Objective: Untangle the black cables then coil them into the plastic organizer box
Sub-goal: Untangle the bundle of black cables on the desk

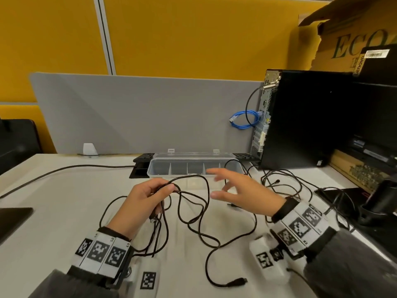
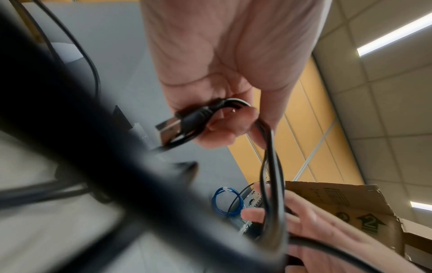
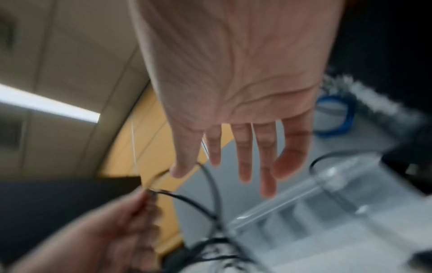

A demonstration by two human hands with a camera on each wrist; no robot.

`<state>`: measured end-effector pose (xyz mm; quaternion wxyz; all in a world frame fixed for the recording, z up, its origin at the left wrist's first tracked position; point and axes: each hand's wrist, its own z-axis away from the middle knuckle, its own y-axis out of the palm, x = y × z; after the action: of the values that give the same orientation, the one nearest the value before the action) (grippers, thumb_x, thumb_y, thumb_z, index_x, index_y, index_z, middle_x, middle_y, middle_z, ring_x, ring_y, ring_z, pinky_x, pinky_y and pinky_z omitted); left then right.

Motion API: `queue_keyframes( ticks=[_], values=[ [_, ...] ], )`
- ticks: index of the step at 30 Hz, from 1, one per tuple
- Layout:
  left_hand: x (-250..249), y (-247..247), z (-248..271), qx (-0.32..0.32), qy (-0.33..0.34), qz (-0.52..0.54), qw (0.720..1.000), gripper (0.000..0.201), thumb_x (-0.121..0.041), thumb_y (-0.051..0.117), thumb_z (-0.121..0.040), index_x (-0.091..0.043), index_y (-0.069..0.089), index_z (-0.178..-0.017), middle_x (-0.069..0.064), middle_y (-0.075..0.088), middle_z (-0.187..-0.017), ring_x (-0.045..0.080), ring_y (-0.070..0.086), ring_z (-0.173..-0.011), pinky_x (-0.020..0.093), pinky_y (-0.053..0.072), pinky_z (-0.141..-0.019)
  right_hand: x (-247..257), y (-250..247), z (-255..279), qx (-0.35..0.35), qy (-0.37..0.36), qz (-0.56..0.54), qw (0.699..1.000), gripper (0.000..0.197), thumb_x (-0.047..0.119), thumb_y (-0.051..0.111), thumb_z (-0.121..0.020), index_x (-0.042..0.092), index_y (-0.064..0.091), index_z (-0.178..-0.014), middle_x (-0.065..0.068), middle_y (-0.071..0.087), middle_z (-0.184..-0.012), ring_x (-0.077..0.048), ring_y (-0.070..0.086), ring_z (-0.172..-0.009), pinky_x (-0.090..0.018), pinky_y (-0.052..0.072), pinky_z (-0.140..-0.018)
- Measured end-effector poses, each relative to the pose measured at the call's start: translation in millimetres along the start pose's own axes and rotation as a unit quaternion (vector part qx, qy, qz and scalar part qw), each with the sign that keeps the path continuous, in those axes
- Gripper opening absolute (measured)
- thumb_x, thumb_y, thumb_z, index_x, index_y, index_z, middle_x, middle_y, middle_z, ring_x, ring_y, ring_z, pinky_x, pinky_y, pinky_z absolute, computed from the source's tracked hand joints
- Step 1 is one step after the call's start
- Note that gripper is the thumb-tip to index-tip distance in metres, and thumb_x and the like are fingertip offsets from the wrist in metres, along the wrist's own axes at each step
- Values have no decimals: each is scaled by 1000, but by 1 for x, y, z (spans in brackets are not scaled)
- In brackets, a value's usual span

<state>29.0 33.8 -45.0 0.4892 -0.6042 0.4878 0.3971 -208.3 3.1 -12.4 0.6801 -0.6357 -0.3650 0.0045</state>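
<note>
— Where were the cables (image 1: 194,211)?
— They lay in a messy tangle on the table (image 1: 53,211), in front of the box (image 1: 194,166). Some loops hung up in the air.
— Who held them?
— The left hand (image 1: 142,200) did. Its fingers were curled round a bunch of loops, and a plug (image 2: 184,122) stuck out from under them.
— And the right hand (image 1: 240,190)?
— It was up over the tangle, just in front of the box. Its fingers (image 3: 243,153) were straight and a little spread, and it held nothing.
— What else was there?
— A black computer (image 1: 305,119) stood to the right, with a blue cable (image 1: 245,119) beside it. A grey screen (image 1: 139,112) stood behind the box.
</note>
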Motion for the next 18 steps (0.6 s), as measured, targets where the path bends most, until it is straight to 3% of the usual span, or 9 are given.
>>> queue_keyframes(
  ticks=[2, 4, 6, 10, 13, 16, 18],
  values=[
    [-2, 1, 1, 8, 0, 6, 1000, 12, -17, 57, -89, -16, 69, -88, -8, 53, -55, 6, 48, -50, 16, 41, -47, 11, 5, -7, 40, -19, -163, 986, 22, 33, 50, -94, 19, 58, -108, 5, 65, -101, -16, 65, -82, -16, 47, -55],
    [-4, -1, 1, 9, 5, 11, 1000, 13, -8, 54, -90, -12, 67, -91, -9, 57, -59, 7, 48, -48, 16, 41, -47, 15, 1, -11, 22, -18, -303, 952, 19, 24, 46, -97, 12, 58, -88, 0, 65, -79, -17, 63, -67, -20, 45, -49],
    [-4, -6, 0, -3, 2, 12, 1000, 18, -2, 49, -92, -9, 64, -88, -6, 53, -56, 9, 42, -42, 17, 40, -44, 11, -10, -12, -49, -12, -387, 921, 21, 23, 44, -97, 14, 56, -83, -1, 60, -70, -13, 56, -58, -23, 46, -49],
    [2, -20, -6, -53, -37, 10, 998, 22, -4, 46, -94, -9, 65, -85, -6, 40, -48, 9, 30, -42, 19, 30, -41, -8, -46, -11, -230, 11, -492, 840, 21, 26, 39, -99, 17, 52, -86, 3, 46, -63, -11, 37, -43, -29, 54, -55],
    [3, -23, -9, -66, -48, 14, 997, 17, -9, 49, -93, -11, 66, -87, -9, 36, -46, 4, 27, -40, 16, 22, -41, -18, -66, -8, -345, -13, -536, 770, 21, 24, 38, -99, 20, 51, -84, 7, 41, -58, -9, 36, -43, -37, 58, -68],
    [3, -29, -11, -71, -54, 30, 996, 16, -13, 51, -92, -10, 66, -87, -3, 30, -51, 7, 22, -41, 18, 17, -40, -29, -73, -2, -471, -18, -538, 699, 21, 19, 39, -96, 25, 50, -80, 9, 39, -58, -7, 36, -47, -35, 58, -68],
    [4, -38, -13, -102, -69, 59, 991, 18, -11, 49, -93, -7, 66, -90, -1, 26, -51, 6, 21, -39, 17, 15, -38, -44, -76, 4, -550, -5, -535, 641, 18, 17, 38, -92, 25, 48, -80, 9, 39, -60, -8, 36, -50, -39, 58, -75]
  ],
)
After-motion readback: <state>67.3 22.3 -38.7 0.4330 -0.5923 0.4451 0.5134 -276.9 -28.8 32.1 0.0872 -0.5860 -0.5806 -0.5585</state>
